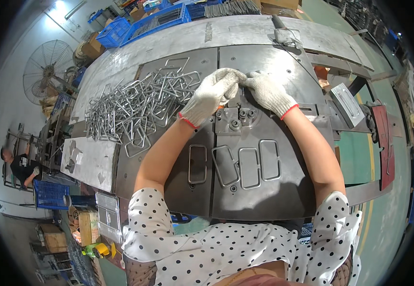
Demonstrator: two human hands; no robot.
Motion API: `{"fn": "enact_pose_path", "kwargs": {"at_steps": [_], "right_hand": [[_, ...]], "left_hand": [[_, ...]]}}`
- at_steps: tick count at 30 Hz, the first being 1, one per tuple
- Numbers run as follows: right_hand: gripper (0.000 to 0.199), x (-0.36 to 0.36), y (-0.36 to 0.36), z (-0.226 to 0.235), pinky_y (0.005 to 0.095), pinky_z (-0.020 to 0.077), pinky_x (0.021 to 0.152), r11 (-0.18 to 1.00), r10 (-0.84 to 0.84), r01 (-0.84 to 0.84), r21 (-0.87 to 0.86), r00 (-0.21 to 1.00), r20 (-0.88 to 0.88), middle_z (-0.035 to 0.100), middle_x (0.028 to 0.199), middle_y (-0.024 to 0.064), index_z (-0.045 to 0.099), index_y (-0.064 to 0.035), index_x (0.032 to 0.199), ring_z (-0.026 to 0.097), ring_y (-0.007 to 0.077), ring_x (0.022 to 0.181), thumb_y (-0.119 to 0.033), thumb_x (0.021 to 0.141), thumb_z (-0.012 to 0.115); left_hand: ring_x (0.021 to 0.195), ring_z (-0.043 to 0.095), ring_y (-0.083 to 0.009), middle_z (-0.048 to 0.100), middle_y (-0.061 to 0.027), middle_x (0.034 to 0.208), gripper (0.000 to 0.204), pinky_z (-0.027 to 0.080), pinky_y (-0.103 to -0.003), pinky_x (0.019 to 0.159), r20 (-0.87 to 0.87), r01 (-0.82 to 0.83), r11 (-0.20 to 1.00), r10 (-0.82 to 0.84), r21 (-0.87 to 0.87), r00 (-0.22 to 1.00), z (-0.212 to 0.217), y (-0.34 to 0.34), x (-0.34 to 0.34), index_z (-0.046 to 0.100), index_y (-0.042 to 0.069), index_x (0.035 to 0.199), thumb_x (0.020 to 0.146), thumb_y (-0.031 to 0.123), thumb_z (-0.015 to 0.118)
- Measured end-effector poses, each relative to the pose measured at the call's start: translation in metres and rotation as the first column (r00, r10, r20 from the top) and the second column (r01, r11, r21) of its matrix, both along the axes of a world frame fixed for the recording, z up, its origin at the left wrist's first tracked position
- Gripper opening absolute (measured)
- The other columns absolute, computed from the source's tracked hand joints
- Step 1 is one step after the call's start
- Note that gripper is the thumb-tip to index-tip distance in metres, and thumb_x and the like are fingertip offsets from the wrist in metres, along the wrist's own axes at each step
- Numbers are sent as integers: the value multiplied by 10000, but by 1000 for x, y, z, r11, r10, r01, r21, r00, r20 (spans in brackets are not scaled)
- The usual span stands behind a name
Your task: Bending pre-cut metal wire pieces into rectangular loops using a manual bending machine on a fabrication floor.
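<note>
Four rectangular silver wire frames [240, 168] lie at six o'clock from the white-knit-gloved left hand [216, 90] and right hand [269, 91]. Hands meet; any grip is indiscernible.

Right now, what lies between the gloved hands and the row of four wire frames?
A bolted metal block, then a strip of bare tabletop; the head view shows both.

White-gloved hands [267, 93]; red cuffs [289, 112]; black-dotted sleeves [149, 209]
</note>
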State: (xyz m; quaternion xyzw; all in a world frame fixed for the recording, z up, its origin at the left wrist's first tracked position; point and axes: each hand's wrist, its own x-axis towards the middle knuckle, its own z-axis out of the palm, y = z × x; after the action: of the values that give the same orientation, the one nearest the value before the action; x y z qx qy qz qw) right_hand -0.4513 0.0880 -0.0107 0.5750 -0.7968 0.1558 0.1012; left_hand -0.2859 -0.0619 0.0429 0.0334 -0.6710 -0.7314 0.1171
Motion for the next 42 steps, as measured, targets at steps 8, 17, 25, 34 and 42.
{"fn": "enact_pose_path", "kwargs": {"at_steps": [8,17,25,34,42], "right_hand": [[367,1,2,0,482,525,921,999,15,-14,-28,1000,23,701,1183,95,760,-213,1254,660,337,1100,-157,953,557],[384,-2,0,-3,484,520,925,1000,-1,2,-5,999,37,700,1197,87,754,-216,1277,654,336,1106,-160,958,549],[400,0,2,1,477,518,956,1000,-8,7,20,998,59,702,1236,84,753,-218,1291,651,335,1135,-141,965,533],[397,0,2,2,484,522,941,1000,-10,9,25,999,42,706,1183,95,755,-211,1283,653,340,1124,-138,961,534],[404,0,3,4,488,527,919,999,-12,10,33,998,55,693,1118,115,754,-206,1285,657,347,1098,-125,955,535]], "left_hand": [[751,513,-22,669,21,921,243,418,-196,656,-9,10,1000,-10,28,1000,2,2,2,723,3,1171,1121,169,553],[689,468,-22,621,24,857,244,367,-195,583,-39,26,999,-24,48,999,3,5,2,715,6,1174,1125,178,550],[636,425,-23,565,31,797,263,325,-200,523,-33,23,999,-22,40,999,8,9,5,707,12,1194,1134,199,531],[637,425,-26,563,29,796,273,320,-198,515,-43,55,998,-53,29,998,8,7,6,701,12,1197,1136,213,526],[675,448,-29,571,25,827,275,334,-189,534,-45,57,998,-56,20,997,8,6,7,689,4,1220,1123,221,551]]}}
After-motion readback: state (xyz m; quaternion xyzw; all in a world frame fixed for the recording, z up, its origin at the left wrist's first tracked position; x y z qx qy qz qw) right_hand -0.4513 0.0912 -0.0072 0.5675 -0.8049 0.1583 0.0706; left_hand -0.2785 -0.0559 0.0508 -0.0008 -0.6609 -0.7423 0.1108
